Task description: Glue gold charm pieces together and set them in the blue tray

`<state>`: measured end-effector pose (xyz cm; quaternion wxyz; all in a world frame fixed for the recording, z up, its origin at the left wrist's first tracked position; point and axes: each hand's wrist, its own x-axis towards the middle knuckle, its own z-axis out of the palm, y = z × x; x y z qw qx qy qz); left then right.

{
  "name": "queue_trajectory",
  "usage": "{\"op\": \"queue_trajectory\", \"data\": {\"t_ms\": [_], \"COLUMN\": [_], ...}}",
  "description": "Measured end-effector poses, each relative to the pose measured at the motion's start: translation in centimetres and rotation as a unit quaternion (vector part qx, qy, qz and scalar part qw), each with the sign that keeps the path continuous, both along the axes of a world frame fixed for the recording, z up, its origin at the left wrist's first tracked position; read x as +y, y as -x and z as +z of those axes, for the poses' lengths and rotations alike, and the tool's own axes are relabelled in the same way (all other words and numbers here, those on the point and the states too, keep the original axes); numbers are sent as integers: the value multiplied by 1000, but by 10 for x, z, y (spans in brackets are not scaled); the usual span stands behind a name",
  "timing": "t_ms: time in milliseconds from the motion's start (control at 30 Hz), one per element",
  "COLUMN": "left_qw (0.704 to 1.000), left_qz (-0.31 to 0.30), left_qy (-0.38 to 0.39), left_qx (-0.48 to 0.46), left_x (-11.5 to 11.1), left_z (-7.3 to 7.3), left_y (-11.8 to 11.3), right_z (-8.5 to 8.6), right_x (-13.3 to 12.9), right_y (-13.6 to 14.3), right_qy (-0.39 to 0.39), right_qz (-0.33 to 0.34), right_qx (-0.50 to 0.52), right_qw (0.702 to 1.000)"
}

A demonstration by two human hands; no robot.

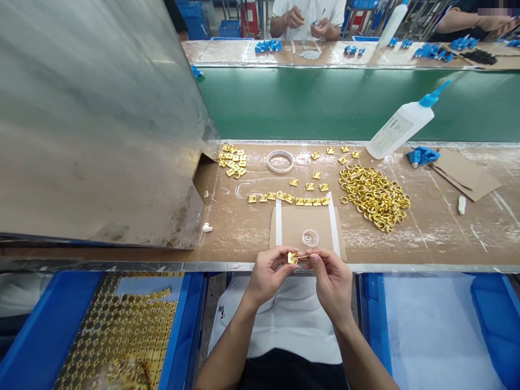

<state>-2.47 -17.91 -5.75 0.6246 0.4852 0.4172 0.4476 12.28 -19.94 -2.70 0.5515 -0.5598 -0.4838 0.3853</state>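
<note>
Between the fingertips of my left hand (pixel 268 273) is a small square gold piece (pixel 292 258), held just over the table's front edge. My right hand (pixel 332 279) pinches a thin stick (pixel 304 257) whose tip touches or nearly touches the gold piece. Just beyond my fingers, a small round clear dish (pixel 310 238) sits on a cardboard pad (pixel 290 225) with two white tape strips. A row of gold pieces (pixel 307 201) lies along the pad's far edge, and more stand loosely behind it.
At right lie a heap of gold rings (pixel 376 197), a white bottle (pixel 400 130) and blue clips (pixel 422 156). A metal housing (pixel 101 124) stands left. Blue trays (pixel 190 325) flank my lap. Beyond the green belt (pixel 296 100), a co-worker's hands (pixel 293 17) show. A tape roll (pixel 280 161) lies mid-table.
</note>
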Motion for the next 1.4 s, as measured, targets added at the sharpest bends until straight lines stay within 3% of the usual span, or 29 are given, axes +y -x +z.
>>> {"op": "queue_trajectory", "data": {"t_ms": [1067, 1400], "left_qw": [1000, 1000], "left_qz": [-2, 0], "left_qy": [-18, -18], "left_qx": [-11, -6], "left_x": [0, 0], "left_z": [1, 1], "left_y": [0, 0], "right_z": [-2, -1], "right_x": [2, 2], "right_y": [0, -2], "right_qy": [-13, -24], "right_qz": [2, 4], "right_qx": [35, 2], "right_qw": [999, 1000]}}
